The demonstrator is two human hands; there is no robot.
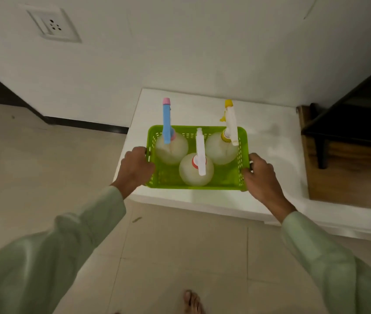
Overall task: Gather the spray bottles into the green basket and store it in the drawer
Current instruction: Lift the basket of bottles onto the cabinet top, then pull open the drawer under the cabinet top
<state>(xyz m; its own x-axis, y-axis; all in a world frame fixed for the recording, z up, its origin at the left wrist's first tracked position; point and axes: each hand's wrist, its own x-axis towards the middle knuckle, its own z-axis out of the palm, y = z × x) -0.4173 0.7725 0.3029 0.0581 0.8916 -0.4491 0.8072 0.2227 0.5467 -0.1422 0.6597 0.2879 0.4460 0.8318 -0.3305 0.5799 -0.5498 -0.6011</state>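
In the upper left of the frame a wall socket sits on the pale wall, above a tiled floor. Moving toward the centre, the left hand closes its fingers over the left end of the green basket, thumb side tucked over the rim. The basket rests on a low white ledge at the middle of the frame, near its front edge. Three spray bottles stand upright inside it: the blue-headed bottle at the back left, the white-headed bottle at the front centre, and the yellow-headed bottle at the back right, packed close together. At the basket's right end the right hand is clamped on the rim in the same way. Further right stands a dark wooden unit

Judging by this, gathering looks finished, since no loose bottle is visible anywhere. What remains is carrying the basket off and stowing it; no drawer is plainly visible, so where it goes cannot be told. The tall bottles may tip if the basket tilts
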